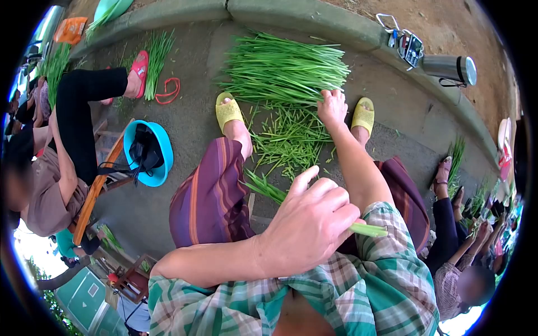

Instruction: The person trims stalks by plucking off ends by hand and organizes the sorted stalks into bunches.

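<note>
My left hand (316, 215) is closed in front of my chest around a thin bunch of long green stalks that look like chives. Their pale cut ends (369, 229) stick out to the right, and the leafy ends (266, 187) hang out on the left. Farther off, my right hand (333, 105) reaches down to the near right corner of a big pile of green stalks (286, 67) on the ground. Its fingers are curled at the stalk ends, partly hidden. Short cut pieces of stalk (291, 140) lie scattered between my feet.
Yellow slippers (228, 112) are on my feet. To the left, a blue basin (162, 154) holds something black, near a seated person (50, 190). A red cord (168, 91) lies on the ground. A steel flask (448, 68) is beyond the concrete curb (314, 17). Others sit at right.
</note>
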`<state>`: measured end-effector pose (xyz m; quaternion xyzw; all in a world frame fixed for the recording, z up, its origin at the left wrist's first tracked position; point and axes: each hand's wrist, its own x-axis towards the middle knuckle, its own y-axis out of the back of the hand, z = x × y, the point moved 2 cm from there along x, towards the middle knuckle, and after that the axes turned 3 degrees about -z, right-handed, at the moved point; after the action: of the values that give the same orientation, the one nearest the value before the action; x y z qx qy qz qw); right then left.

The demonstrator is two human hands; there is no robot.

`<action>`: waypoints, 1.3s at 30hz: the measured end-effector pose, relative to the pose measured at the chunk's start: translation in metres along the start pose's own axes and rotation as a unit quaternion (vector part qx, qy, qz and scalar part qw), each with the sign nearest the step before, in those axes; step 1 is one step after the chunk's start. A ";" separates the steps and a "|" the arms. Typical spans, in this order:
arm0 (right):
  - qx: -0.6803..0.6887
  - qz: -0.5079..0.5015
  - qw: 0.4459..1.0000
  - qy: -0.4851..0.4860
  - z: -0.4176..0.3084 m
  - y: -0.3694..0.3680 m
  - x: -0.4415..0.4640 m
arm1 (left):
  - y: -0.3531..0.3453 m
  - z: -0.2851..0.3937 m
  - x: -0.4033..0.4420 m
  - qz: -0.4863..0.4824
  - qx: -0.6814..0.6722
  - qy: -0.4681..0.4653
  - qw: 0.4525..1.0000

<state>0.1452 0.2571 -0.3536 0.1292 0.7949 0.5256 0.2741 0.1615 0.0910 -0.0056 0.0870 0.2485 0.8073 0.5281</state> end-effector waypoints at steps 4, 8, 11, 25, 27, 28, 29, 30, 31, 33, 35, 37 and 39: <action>-0.011 -0.020 1.000 -0.001 0.002 -0.003 0.011 | -0.004 -0.007 -0.004 -0.045 -0.040 0.029 0.998; 0.045 -0.007 0.999 0.002 0.006 0.003 0.012 | -0.003 -0.009 -0.005 -0.034 -0.094 0.053 0.994; 0.135 -0.056 0.989 -0.021 0.006 0.013 0.017 | -0.001 -0.010 -0.003 -0.030 -0.078 0.077 0.994; 0.512 -0.253 0.821 -0.008 -0.094 0.258 -0.043 | 0.037 -0.026 0.028 0.251 0.167 0.013 0.953; 0.527 -0.230 0.818 -0.020 -0.100 0.283 -0.066 | 0.048 -0.025 0.031 0.310 0.194 0.016 0.931; 0.542 -0.239 0.806 -0.008 -0.097 0.288 -0.074 | 0.055 -0.022 0.031 0.313 0.205 0.008 0.927; 0.556 -0.249 0.793 0.002 -0.093 0.292 -0.080 | 0.059 -0.022 0.031 0.317 0.206 0.006 0.926; 0.556 -0.248 0.794 0.004 -0.093 0.297 -0.089 | 0.061 -0.022 0.032 0.330 0.215 -0.008 0.919; 0.576 -0.258 0.776 0.012 -0.096 0.303 -0.099 | 0.062 -0.021 0.033 0.341 0.225 -0.022 0.913; 0.599 -0.265 0.756 0.017 -0.098 0.309 -0.111 | 0.064 -0.021 0.031 0.324 0.228 -0.040 0.918; 0.679 -0.269 0.682 0.025 -0.096 0.310 -0.117 | 0.063 -0.019 0.032 0.331 0.242 -0.077 0.909; 0.681 -0.282 0.675 0.040 -0.094 0.312 -0.114 | 0.064 -0.019 0.032 0.337 0.232 -0.079 0.909; 0.677 -0.273 0.682 0.043 -0.091 0.313 -0.108 | 0.069 -0.022 0.033 0.352 0.178 -0.062 0.917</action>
<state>0.1558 0.2635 -0.0106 0.0340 0.9453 -0.2485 0.2086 0.0826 0.0920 0.0060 0.3115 0.3081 0.8763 0.2003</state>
